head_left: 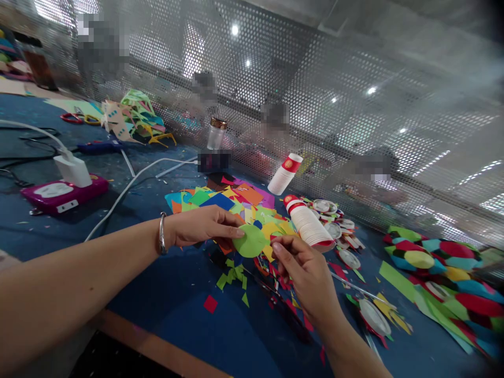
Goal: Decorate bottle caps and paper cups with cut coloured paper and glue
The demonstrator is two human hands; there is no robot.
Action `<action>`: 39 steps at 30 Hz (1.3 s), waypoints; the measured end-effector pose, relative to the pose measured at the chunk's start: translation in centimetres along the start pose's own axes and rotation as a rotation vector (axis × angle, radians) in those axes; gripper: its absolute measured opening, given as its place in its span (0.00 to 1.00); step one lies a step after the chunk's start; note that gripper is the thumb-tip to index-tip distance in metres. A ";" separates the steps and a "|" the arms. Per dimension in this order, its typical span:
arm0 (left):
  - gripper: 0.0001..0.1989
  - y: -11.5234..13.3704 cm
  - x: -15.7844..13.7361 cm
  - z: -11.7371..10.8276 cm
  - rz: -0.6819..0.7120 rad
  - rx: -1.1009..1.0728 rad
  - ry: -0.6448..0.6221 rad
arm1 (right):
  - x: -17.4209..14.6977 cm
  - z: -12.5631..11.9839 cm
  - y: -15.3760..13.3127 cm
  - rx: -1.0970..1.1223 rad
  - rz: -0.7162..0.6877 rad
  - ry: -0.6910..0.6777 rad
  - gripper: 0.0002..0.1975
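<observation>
A light-green paper circle (pixel 249 241) is pinched at its left edge between the thumb and fingers of my left hand (pixel 208 227), which has a silver bangle at the wrist. At the circle's right edge, the fingers of my right hand (pixel 301 268) are pressed together; what lies between their tips is too small to make out. Behind and below the circle is a pile of coloured paper scraps (pixel 247 194). Small green clippings (pixel 235 274) and a red paper square (pixel 210 303) lie on the blue table (pixel 169 315). A dark, long tool (pixel 285 310), partly hidden, rests beside my right hand.
Stacked paper cups (pixel 309 223) lie behind my right hand, and another stack (pixel 284 176) leans farther back. Colourful paper-covered pieces (pixel 441 262) fill the right. A magenta power strip (pixel 65 193) with a white cable, a glue gun (pixel 100 146) and a glass jar (pixel 216 134) stand left and back.
</observation>
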State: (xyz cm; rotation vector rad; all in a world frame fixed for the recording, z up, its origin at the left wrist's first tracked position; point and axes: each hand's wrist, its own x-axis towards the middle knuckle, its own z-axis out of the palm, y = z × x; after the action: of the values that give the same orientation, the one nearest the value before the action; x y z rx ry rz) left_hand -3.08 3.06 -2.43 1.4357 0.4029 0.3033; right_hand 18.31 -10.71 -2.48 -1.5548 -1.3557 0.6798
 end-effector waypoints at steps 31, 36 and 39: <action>0.15 0.0 0.0 -0.3 0.106 -0.218 0.240 | -0.5 -1.4 -0.4 -0.455 -0.176 -0.136 0.08; 0.15 -0.1 0.2 -0.4 0.081 -0.296 0.224 | -0.8 -6.4 0.7 -0.729 0.007 -0.062 0.13; 0.15 -0.1 0.3 -0.3 0.072 -0.333 0.249 | -1.4 -8.9 2.5 -0.895 0.142 -0.020 0.16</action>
State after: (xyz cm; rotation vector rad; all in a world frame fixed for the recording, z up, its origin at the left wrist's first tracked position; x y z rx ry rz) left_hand -2.96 3.42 -2.62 1.0903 0.4787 0.5835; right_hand 26.83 -14.45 -1.30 -2.3549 -1.6857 0.1414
